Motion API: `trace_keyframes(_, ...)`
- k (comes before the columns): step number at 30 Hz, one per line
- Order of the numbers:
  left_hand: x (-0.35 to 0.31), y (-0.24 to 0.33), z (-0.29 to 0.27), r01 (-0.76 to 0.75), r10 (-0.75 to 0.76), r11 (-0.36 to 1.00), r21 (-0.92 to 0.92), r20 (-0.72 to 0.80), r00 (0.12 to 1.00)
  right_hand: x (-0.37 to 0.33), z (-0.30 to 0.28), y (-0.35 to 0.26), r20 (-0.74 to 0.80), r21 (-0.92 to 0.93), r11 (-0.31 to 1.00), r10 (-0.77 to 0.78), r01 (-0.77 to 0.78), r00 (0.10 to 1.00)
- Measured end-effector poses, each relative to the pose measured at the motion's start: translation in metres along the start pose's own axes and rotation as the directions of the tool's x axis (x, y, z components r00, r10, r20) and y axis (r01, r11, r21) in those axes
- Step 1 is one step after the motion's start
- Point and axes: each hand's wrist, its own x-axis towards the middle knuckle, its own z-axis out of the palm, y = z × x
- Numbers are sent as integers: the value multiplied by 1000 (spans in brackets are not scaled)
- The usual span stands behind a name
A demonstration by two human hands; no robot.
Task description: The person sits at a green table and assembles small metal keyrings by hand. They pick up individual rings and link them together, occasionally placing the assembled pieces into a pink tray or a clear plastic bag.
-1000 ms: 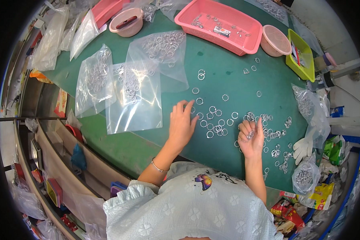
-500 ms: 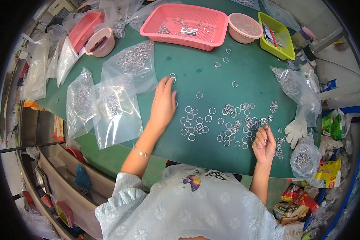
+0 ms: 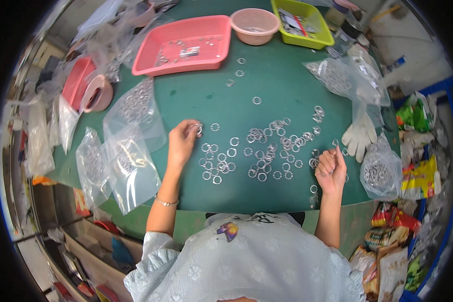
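Note:
My left hand is closed, with small silver rings pinched between thumb and fingers. One loose ring lies just right of its fingertips. My right hand is curled with the index finger bent upward; its palm is hidden, and what it may hold cannot be made out. A ring sits at that index fingertip. Between my hands, flat metal rings are spread in a smaller left cluster and a larger right pile. More rings lie beside my right hand.
At the back stand a pink tray, a pink bowl and a green basket. Clear bags of rings lie on the left. A white glove and another bag of rings are on the right.
The view has shifted and turned. My left hand has drawn back toward me, with rings now gripped in its fingertips. My right hand remains curled beside the pile's right end.

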Motion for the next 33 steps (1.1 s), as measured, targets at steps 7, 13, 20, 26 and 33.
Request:
trace_keyframes(7,-23,9,25,57,-1,965,-256,213,977,-2,5,-23,-265,-407,911,-187,66,946)
trace_keyframes(13,-34,8,44,35,2,986,-163,223,975,20,6,-37,42,-984,-176,-426,-37,904)
trace_keyframes(20,-41,18,52,113,-82,984,-142,206,975,48,11,-30,261,-723,-690,-313,-30,913)
trace_keyframes(26,-48,14,53,11,21,981,-194,160,987,30,9,-40,-123,-597,802,-118,21,985)
trace_keyframes(33,-50,9,58,-107,108,994,-14,132,985,30,-2,-42,-22,-109,993,53,-55,998)
